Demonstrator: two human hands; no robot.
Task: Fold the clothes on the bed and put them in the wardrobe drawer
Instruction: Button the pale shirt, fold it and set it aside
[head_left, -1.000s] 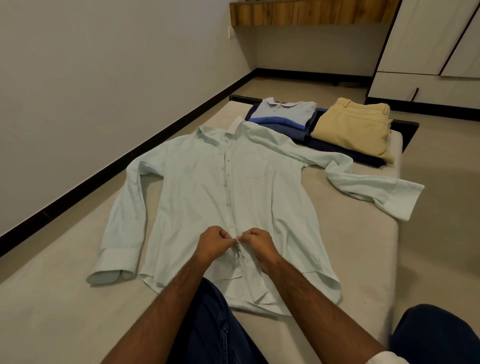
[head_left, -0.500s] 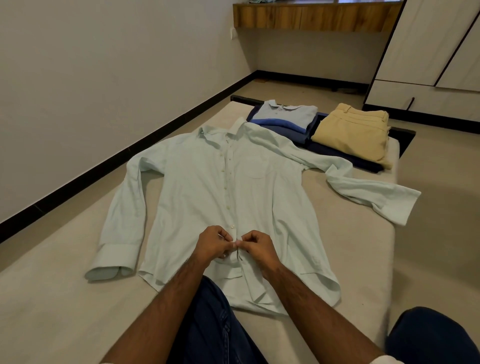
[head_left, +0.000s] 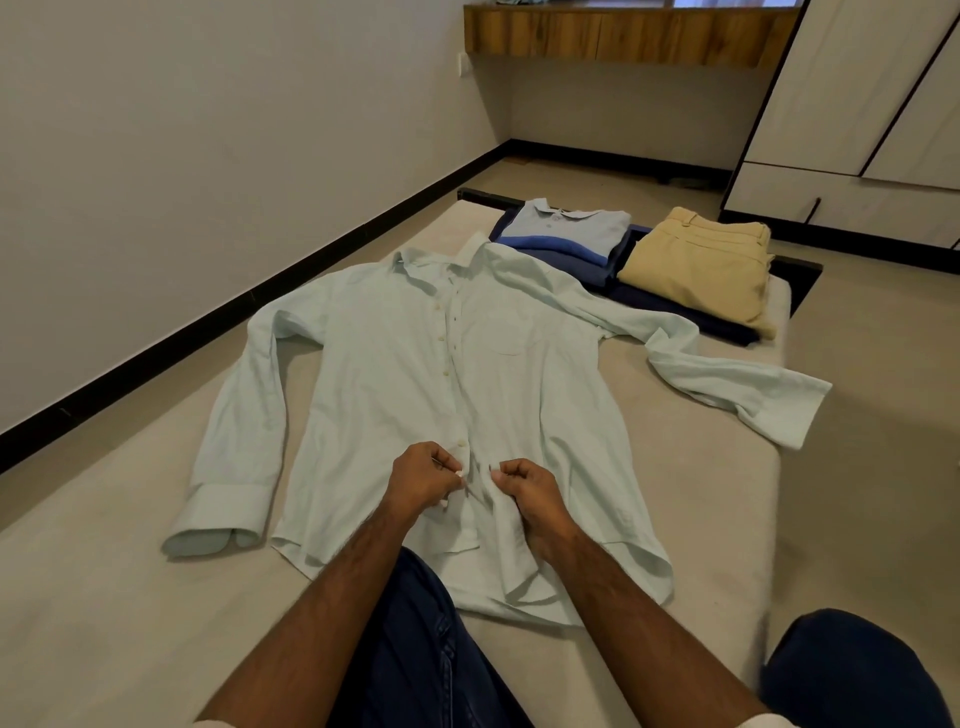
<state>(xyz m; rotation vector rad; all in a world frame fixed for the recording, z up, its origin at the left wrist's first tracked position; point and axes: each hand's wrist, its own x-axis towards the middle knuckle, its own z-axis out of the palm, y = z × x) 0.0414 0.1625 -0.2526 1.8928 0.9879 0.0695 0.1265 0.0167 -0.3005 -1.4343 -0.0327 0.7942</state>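
A pale mint long-sleeved shirt (head_left: 395, 374) lies face up on the beige bed (head_left: 701, 493), collar away from me and both sleeves spread out. My left hand (head_left: 423, 480) pinches the button edge of the placket near the hem. My right hand (head_left: 530, 493) pinches the opposite front edge just beside it; a small gap separates the two hands. Folded clothes sit at the far end of the bed: a light blue polo (head_left: 566, 228) on dark blue garments, and tan trousers (head_left: 696, 265) to its right. The white wardrobe drawer (head_left: 852, 208) stands shut at the back right.
A pale wall (head_left: 208, 156) with a black skirting runs along the left of the bed. A wooden shelf (head_left: 623, 36) hangs on the far wall. Tall wardrobe doors (head_left: 857, 78) rise above the drawer. My knees in dark jeans (head_left: 431, 649) rest at the bed's near edge.
My hands, pressed together at the placket before, have drawn slightly apart, each still pinching its side of the shirt front. The view has shifted a little; the shirt lies as before.
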